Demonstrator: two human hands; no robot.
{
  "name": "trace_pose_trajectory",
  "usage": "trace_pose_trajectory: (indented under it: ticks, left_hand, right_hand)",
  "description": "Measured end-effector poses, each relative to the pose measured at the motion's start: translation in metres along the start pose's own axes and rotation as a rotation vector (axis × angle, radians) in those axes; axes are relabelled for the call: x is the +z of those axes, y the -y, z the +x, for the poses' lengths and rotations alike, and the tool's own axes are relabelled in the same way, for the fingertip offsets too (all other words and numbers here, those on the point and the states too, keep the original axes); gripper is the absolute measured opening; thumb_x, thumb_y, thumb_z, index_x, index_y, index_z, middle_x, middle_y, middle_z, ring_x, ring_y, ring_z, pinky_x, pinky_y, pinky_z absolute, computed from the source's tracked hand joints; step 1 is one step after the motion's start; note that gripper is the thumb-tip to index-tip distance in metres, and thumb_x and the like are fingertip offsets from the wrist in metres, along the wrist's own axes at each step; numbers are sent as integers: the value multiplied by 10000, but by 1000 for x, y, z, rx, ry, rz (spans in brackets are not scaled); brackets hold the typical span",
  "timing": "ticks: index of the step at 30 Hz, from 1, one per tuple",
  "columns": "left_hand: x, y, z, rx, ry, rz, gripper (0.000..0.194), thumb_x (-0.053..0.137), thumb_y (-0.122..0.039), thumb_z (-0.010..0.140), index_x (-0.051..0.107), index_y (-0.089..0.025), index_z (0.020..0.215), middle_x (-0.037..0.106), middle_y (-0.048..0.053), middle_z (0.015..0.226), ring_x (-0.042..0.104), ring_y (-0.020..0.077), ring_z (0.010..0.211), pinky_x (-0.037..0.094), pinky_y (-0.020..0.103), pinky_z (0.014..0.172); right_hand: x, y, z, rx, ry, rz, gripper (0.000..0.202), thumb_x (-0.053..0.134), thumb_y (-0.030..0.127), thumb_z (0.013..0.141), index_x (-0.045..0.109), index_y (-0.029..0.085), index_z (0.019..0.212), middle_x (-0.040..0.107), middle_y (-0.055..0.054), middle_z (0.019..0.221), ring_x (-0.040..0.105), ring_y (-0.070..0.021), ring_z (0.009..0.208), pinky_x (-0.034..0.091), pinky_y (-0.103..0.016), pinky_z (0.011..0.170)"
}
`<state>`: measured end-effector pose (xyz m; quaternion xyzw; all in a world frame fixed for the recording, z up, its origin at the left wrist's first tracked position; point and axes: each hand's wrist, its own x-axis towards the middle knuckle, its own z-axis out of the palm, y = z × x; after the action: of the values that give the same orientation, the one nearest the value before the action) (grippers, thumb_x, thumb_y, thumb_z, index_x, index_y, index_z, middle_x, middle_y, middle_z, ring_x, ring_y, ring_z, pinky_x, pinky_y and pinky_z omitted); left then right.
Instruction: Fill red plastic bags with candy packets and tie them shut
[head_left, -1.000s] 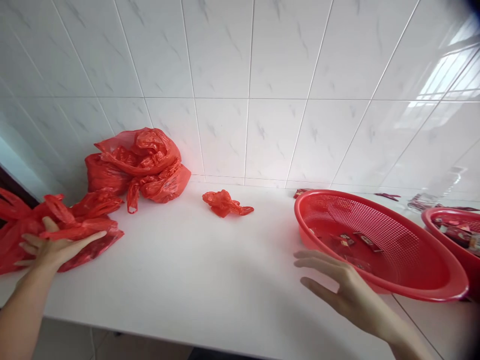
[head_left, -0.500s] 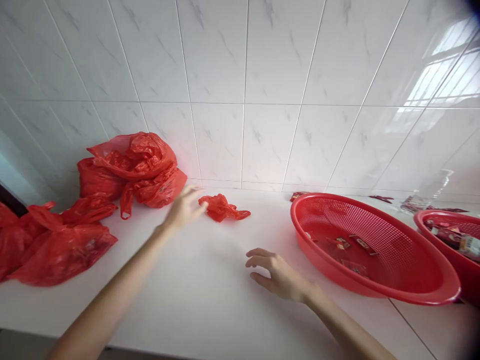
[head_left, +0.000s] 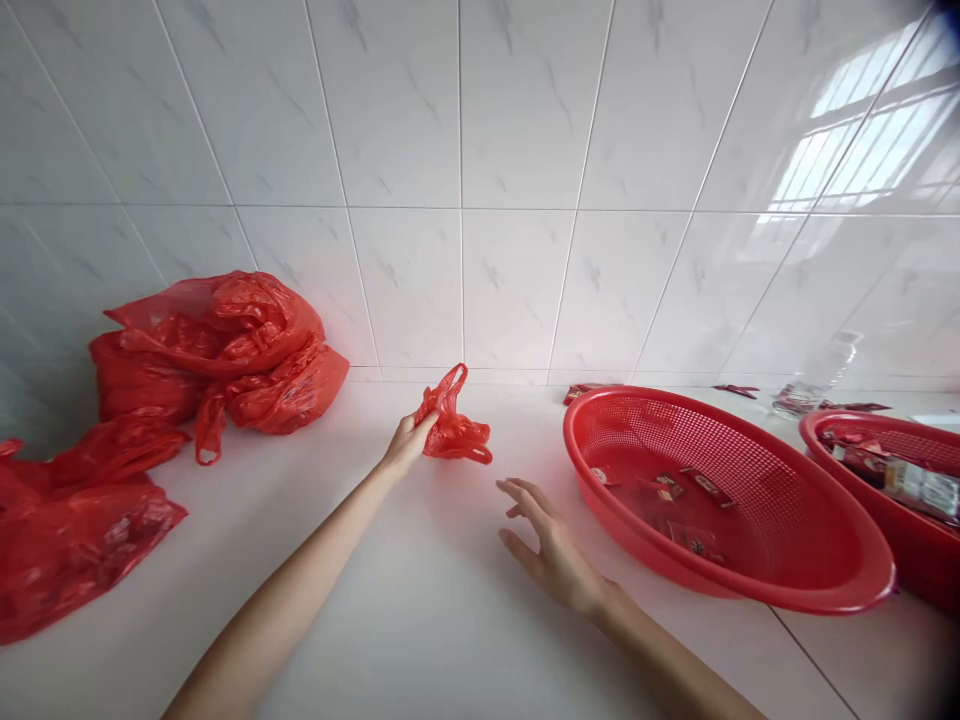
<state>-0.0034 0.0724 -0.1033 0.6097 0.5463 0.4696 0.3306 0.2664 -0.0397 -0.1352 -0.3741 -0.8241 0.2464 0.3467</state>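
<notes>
A small crumpled red plastic bag (head_left: 457, 435) is pinched in my left hand (head_left: 409, 440), near the middle of the white table. One loop handle of the bag sticks up above my fingers, and the other points right. My right hand (head_left: 551, 550) hovers over the table with its fingers apart and nothing in them. It is to the right of the bag and just left of a large red plastic basket (head_left: 626, 540). Several small wrapped packets (head_left: 705, 487) lie on the basket's floor.
Big red plastic bags (head_left: 225, 350) are heaped at the back left by the tiled wall (head_left: 405, 280); another filled red bag (head_left: 82, 540) lies closer at the left. A second red basket (head_left: 847, 470) holding packets stands at the right, with a clear plastic bottle (head_left: 817, 375) behind it.
My left hand has reached right and taken hold of the small red bag, raising one handle. My right hand's fingers have spread more. The view has turned slightly to the right.
</notes>
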Motion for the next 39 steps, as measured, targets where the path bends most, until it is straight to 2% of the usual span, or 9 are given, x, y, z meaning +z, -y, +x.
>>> trace_pose_trajectory:
  ticks: [7,12,16,22,26,28,31,34,39]
  left_hand:
    - [6,-47,-40,-22,214,-248,463,606,-566,855,726,-187,1093,744,104,1059,671,301,1056,511,389,904]
    - [16,-68,-52,15,264,-332,394,651,-529,823,750,-200,1013,749,90,931,693,300,935,544,406,812]
    - [23,-68,-54,13,145,-378,357,647,-513,823,724,-186,942,735,79,898,689,275,894,544,377,779]
    - [19,-58,-42,-23,-60,-428,347,663,-490,806,665,-169,939,711,64,862,676,228,822,533,331,728]
    - [6,-49,-28,-18,-188,-391,356,654,-481,794,658,-166,960,715,84,934,672,216,851,530,312,740]
    - [-2,-44,-21,-9,-244,-350,322,641,-450,788,655,-162,933,709,80,918,663,205,839,519,296,733]
    - [-17,-37,-12,10,-324,-255,279,606,-401,771,647,-153,892,697,73,887,647,200,826,503,280,709]
    - [-35,-31,-6,32,-394,-137,284,560,-362,756,643,-145,921,697,81,934,645,208,863,500,277,722]
    - [-58,-28,-5,29,-314,102,327,655,-277,673,694,-183,983,707,79,1036,650,254,997,497,314,865]
  right_hand:
    - [-5,18,8,23,-215,67,656,531,405,976,232,380,1559,268,-104,1601,410,-305,1405,435,-517,1094]
    - [-8,26,13,-48,-194,31,459,564,385,961,522,322,1414,243,-86,1629,315,-323,1465,469,-480,1068]
    - [-1,20,15,-121,-189,-60,219,533,318,976,678,234,1117,455,-125,1516,585,-293,1210,525,-473,969]
    - [-3,21,12,-313,-232,-245,144,527,195,940,624,224,839,581,-89,1417,561,-302,1134,513,-505,866]
    - [-5,33,7,-546,-193,-232,172,559,158,860,561,221,700,745,-70,945,594,-293,1105,470,-512,924]
    - [-3,37,4,-591,-162,-221,244,545,171,864,509,224,630,630,-21,645,634,-220,823,467,-485,934]
    - [2,34,1,-601,-193,-241,373,522,170,900,403,214,548,392,51,493,361,-109,487,484,-355,769]
    - [4,24,-1,-553,-265,-313,429,513,131,927,356,191,532,302,62,489,193,-102,500,341,-268,573]
    - [0,18,1,-442,-302,-426,434,511,140,959,377,169,547,294,66,510,138,-101,538,297,-261,588]
